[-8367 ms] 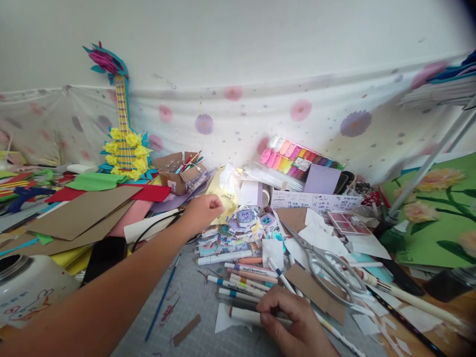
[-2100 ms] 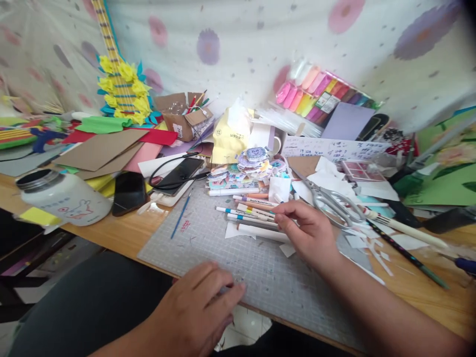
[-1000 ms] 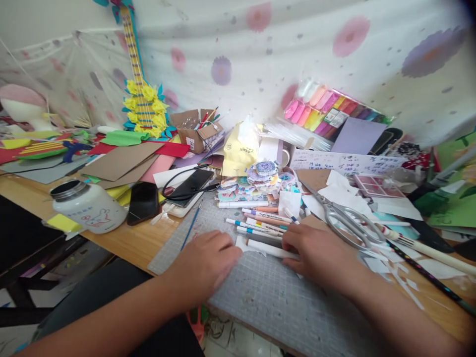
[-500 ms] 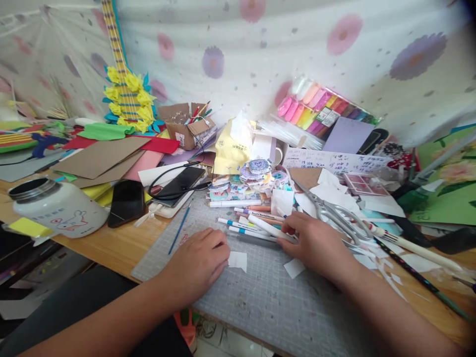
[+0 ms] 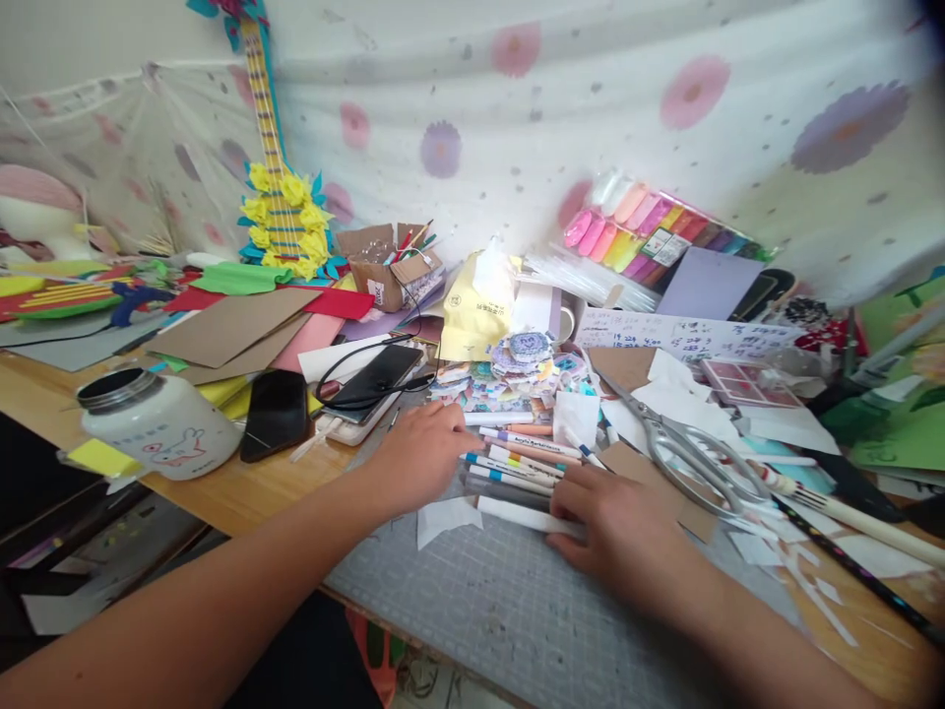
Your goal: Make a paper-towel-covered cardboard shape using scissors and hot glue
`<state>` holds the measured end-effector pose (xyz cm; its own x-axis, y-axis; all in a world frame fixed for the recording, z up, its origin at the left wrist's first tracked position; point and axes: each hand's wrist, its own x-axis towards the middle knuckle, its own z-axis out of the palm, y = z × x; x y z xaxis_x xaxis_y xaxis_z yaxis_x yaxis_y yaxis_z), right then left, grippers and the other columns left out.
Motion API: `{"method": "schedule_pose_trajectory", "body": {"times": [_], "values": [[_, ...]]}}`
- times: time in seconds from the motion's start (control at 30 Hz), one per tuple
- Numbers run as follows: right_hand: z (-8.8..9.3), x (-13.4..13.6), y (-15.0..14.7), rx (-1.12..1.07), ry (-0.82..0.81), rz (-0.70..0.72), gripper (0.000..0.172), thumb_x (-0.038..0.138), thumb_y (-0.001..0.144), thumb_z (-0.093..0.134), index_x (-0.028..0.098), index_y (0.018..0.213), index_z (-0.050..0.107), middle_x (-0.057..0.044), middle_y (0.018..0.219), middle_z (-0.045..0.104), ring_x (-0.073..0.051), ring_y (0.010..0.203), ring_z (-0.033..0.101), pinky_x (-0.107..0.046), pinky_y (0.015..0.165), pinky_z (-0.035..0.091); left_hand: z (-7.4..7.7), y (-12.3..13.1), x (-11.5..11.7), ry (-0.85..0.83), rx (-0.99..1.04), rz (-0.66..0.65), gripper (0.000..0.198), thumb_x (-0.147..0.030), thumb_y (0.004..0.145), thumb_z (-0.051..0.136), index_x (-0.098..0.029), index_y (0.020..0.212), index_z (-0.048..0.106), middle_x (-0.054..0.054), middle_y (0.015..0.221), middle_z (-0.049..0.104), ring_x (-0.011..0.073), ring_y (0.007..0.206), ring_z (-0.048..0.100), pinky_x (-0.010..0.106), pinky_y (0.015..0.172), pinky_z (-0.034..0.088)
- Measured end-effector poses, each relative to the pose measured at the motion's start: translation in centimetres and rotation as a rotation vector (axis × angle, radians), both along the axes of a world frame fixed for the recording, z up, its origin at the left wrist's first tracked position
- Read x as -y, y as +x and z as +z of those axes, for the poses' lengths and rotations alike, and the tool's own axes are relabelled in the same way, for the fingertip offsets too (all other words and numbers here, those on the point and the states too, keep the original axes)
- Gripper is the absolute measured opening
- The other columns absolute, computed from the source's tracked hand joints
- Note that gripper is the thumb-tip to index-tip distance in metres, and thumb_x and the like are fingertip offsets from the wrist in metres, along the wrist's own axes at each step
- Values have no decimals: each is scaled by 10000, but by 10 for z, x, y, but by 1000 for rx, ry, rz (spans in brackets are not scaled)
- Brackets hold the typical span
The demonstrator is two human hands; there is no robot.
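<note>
My right hand (image 5: 616,517) is closed on the right end of a white marker (image 5: 509,514), which lies low over the grey cutting mat (image 5: 487,611). Just beyond it, several capped markers (image 5: 517,475) lie side by side in a row. My left hand (image 5: 419,455) bends its fingers at the row's left ends; what they hold, if anything, is hidden. A piece of white paper (image 5: 447,522) lies below that hand. Behind the markers rises a pile of patterned paper cutouts (image 5: 517,369). A square white slip (image 5: 576,418) stands beside the pile.
Large silver scissors (image 5: 690,448) lie right among paper scraps and brown card (image 5: 661,487). A wide-mouthed white bottle (image 5: 158,423), a black phone (image 5: 275,414) and a cabled phone (image 5: 380,379) are to the left. Behind stand a yellow bag (image 5: 476,315) and a cardboard box (image 5: 388,266).
My left hand has moved up and forward to the markers' left ends. My right hand has brought the white marker down to the near side of the row. The view has shifted.
</note>
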<state>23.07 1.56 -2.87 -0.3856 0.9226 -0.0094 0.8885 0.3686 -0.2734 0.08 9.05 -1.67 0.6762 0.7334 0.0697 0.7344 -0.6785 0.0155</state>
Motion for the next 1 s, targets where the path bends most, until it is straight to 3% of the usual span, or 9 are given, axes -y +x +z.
{"method": "schedule_pose_trajectory", "body": {"times": [0.37,0.5,0.67,0.9,1.0], "values": [[0,-2,3,8,10,13,71,249,746,679,209,765,625,-20,836,652,-190,777,591,-264,631,362,-4,3,-6,8,-29,-21,376,-166,854,433,-308,1101,678,71,855,611,260,881,546,396,751,406],[-2,-2,3,2,-1,-3,39,242,776,646,207,774,627,-33,839,645,-192,782,591,-264,646,376,-6,1,-4,21,-28,-15,312,-198,849,480,-323,1024,706,59,919,622,255,941,525,392,793,383],[-2,-1,3,-7,2,12,38,236,770,639,204,767,621,-32,841,648,-184,748,590,-263,631,377,-10,5,-7,19,-12,-28,354,-157,849,483,-352,1065,684,43,952,635,231,948,523,366,808,382],[1,0,1,-4,2,-4,35,231,769,638,199,773,623,-38,858,650,-191,774,597,-265,645,383,-12,9,-13,-5,30,-23,279,-183,855,501,-315,959,724,41,931,668,237,979,543,394,855,391],[1,0,1,-7,-3,-2,29,219,759,644,201,767,622,-31,858,651,-184,763,594,-260,632,371,-12,16,-21,-50,30,-14,187,-230,871,530,-242,926,708,41,929,674,231,970,574,421,865,430]]}}
